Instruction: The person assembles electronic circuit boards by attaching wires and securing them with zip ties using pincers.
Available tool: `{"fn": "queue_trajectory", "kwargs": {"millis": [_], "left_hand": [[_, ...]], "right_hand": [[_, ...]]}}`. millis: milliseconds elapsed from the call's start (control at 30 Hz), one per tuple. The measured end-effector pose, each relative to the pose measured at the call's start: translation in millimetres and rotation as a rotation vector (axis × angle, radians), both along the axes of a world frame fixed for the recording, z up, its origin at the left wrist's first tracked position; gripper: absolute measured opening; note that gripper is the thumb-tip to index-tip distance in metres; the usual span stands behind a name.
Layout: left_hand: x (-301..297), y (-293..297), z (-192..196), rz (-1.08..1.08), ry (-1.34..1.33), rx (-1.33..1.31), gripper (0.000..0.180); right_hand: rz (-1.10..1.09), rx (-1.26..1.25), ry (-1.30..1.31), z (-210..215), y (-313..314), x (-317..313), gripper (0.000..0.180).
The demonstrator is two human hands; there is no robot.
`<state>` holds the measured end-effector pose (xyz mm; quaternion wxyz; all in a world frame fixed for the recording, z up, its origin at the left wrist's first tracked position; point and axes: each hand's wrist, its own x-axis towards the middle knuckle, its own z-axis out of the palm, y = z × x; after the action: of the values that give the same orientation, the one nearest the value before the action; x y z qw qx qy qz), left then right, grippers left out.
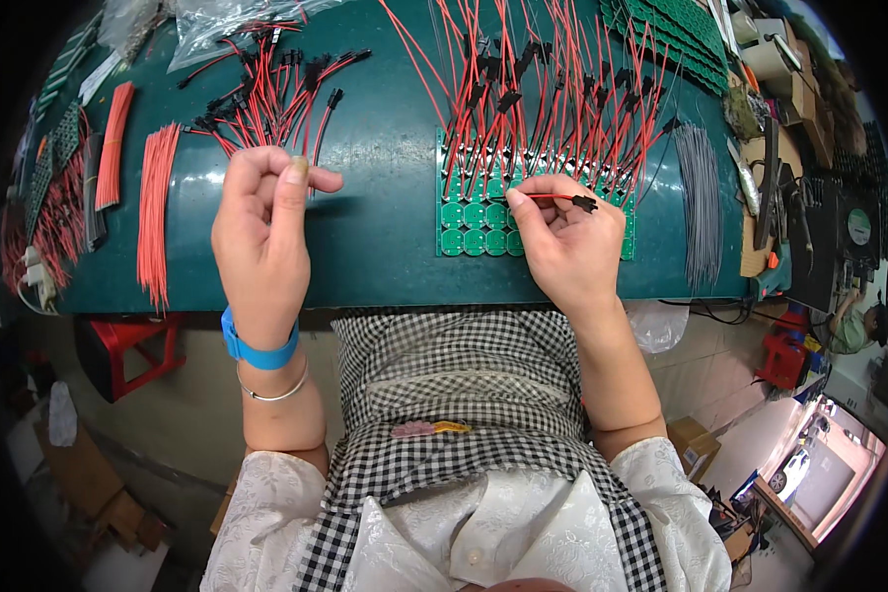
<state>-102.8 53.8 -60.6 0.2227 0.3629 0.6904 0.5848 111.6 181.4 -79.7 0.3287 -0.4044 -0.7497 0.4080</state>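
Note:
My right hand (577,242) pinches a short red and black wire with a black plug (584,203) on its end. It rests over the lower part of a green circuit board panel (476,243) made of several rounded units. Red and black wires with black plugs (508,102) stand up from the panel's upper rows and lean away from me. My left hand (266,227) is raised left of the panel, thumb against the curled fingers; anything in it is hidden. Just beyond it lies a loose pile of plugged red and black wires (271,104).
On the green table mat (375,217) lie a red wire bundle (156,217) at the left and a grey wire bundle (701,202) at the right. Green panels (666,44) are stacked at the back right. Clear plastic bags (237,35) lie back left. A red stool (143,350) stands below.

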Motion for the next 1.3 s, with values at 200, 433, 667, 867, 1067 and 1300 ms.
{"fn": "queue_trajectory", "kwargs": {"millis": [200,433,667,867,1067,1300], "left_hand": [[0,-7,5,0.012,-0.236,0.223,0.008],[2,-8,2,0.059,-0.292,0.310,0.026],[2,-12,-1,0.089,-0.316,0.342,0.037],[4,-12,-5,0.056,-0.351,0.336,0.033],[4,-13,-5,0.035,-0.367,0.336,0.031],[6,-12,-7,0.011,-0.396,0.350,0.031]], "right_hand": [[-0.008,0.032,-0.046,4,-1,-1,0.007],[-0.023,0.065,-0.096,4,0,-1,0.007],[-0.001,0.126,-0.133,8,0,-2,0.008],[-0.012,0.139,-0.112,6,0,-3,0.007],[0.005,0.156,-0.154,8,0,-3,0.007],[-0.025,0.174,-0.139,7,-3,-7,0.008]]}}
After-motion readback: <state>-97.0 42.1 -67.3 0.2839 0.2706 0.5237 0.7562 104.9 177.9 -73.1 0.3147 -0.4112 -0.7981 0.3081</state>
